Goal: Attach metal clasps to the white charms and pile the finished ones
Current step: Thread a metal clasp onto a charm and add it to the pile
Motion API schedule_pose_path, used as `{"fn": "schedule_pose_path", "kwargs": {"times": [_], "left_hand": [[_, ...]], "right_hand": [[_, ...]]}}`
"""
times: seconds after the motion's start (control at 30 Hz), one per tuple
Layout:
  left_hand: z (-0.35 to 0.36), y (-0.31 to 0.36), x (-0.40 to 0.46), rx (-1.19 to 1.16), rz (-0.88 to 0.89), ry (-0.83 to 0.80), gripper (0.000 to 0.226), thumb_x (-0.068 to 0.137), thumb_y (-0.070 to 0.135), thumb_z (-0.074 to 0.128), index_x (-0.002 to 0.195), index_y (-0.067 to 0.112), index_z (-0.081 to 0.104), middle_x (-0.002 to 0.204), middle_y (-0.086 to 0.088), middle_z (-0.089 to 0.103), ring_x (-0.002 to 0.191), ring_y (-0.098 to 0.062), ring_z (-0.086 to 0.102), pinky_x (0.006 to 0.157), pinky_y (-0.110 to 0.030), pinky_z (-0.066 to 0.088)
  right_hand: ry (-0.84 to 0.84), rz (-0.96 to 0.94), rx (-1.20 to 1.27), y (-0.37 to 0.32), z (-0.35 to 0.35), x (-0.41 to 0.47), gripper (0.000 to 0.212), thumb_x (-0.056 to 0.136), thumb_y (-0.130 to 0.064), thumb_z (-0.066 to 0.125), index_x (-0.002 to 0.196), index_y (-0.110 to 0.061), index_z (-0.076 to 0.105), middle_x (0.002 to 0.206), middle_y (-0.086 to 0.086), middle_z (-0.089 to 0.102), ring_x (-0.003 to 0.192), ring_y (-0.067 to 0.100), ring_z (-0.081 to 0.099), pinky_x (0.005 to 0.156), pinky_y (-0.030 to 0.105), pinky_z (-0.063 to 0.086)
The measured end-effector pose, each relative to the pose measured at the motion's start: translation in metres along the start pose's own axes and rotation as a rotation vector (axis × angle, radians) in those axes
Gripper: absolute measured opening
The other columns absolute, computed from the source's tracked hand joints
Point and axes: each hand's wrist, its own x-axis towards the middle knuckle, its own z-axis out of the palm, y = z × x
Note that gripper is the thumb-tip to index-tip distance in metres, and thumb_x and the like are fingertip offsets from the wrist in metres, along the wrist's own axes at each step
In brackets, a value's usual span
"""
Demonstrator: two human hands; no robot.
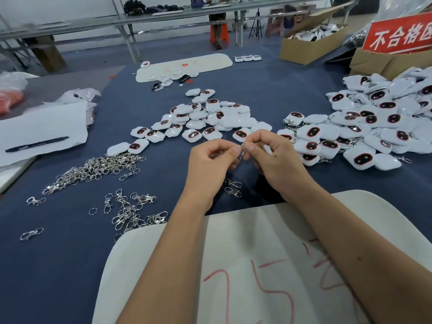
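My left hand [211,160] and my right hand [278,160] meet above the blue table cloth and pinch one metal clasp [243,152] between their fingertips. A white charm [268,149] shows partly behind my right fingers, which seem to hold it. Loose white charms with dark red-rimmed faces [205,120] lie spread just beyond my hands. A big pile of charms with clasps [364,129] rises at the right. Silver clasps [93,170] lie heaped at the left, and two more clasps [232,187] sit under my hands.
A white board with red writing [268,265] lies under my forearms. White paper with a black pen [37,143] is at the left. Cardboard boxes [308,43] and a red sign [399,35] stand at the far right. Another white board [184,66] lies farther back.
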Motion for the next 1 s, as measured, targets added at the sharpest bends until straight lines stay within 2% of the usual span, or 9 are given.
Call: {"fn": "schedule_pose_path", "kwargs": {"times": [0.13,0.27,0.43,0.6,0.77,0.9,1.0], "left_hand": [[0.0008,0.0001,-0.0011,-0.045,-0.019,-0.05,0.009,0.093,0.007,0.07,0.086,0.005,0.075,0.075,-0.002,0.073,0.068,-0.01,0.06,0.068,-0.025,0.052],[0.0005,0.0018,-0.0017,-0.116,-0.029,-0.078,0.009,0.094,0.006,0.069,0.091,0.001,0.075,0.077,-0.009,0.073,0.067,-0.011,0.06,0.07,-0.028,0.051],[0.0001,0.0016,-0.0015,-0.159,-0.05,-0.116,0.012,0.095,0.003,0.066,0.095,-0.007,0.073,0.076,-0.007,0.071,0.066,-0.01,0.059,0.067,-0.024,0.05],[-0.0012,0.0029,-0.0011,-0.177,-0.027,-0.13,0.009,0.095,0.001,0.065,0.091,-0.004,0.073,0.076,-0.008,0.071,0.066,-0.012,0.058,0.067,-0.023,0.052],[-0.0027,0.0035,-0.0023,-0.121,0.028,-0.125,0.011,0.094,0.0,0.066,0.086,0.001,0.074,0.075,-0.007,0.073,0.066,-0.012,0.06,0.066,-0.022,0.053],[-0.0004,0.0052,-0.004,-0.009,0.108,-0.074,0.009,0.091,0.008,0.07,0.087,0.002,0.074,0.084,-0.018,0.074,0.072,-0.017,0.063,0.073,-0.034,0.055],[0.0013,0.0073,-0.0054,0.028,0.121,-0.047,0.01,0.086,0.016,0.071,0.085,0.007,0.075,0.088,-0.018,0.074,0.075,-0.024,0.061,0.075,-0.046,0.056]], "right_hand": [[-0.044,-0.009,0.038,-0.0003,-0.0019,0.0006,0.02,0.105,-0.008,0.056,0.09,-0.018,0.065,0.075,-0.006,0.067,0.063,0.0,0.054,0.057,0.009,0.04],[-0.086,-0.006,0.052,0.0009,-0.003,0.0005,0.017,0.105,-0.007,0.056,0.092,-0.014,0.065,0.075,-0.003,0.065,0.061,0.001,0.051,0.055,0.009,0.039],[-0.087,-0.014,0.055,0.0035,-0.0027,0.0012,0.015,0.105,-0.008,0.056,0.093,-0.014,0.064,0.074,-0.005,0.065,0.062,0.002,0.05,0.056,0.01,0.039],[-0.112,-0.044,0.061,0.0041,-0.0025,0.0008,0.013,0.103,-0.015,0.056,0.094,-0.019,0.064,0.072,-0.01,0.062,0.062,0.007,0.046,0.055,0.012,0.038],[-0.107,-0.077,0.041,0.0018,-0.0021,-0.0009,0.013,0.105,-0.01,0.055,0.095,-0.014,0.063,0.068,-0.017,0.058,0.061,0.003,0.044,0.056,0.01,0.037],[-0.054,-0.168,-0.074,-0.0024,-0.0004,-0.0031,0.012,0.104,-0.001,0.054,0.095,-0.005,0.062,0.069,-0.023,0.055,0.065,0.0,0.047,0.063,0.01,0.037],[-0.026,-0.223,-0.131,-0.0058,0.0008,-0.004,0.013,0.104,0.002,0.054,0.095,-0.003,0.062,0.072,-0.023,0.055,0.068,-0.001,0.05,0.067,0.01,0.037]]}}
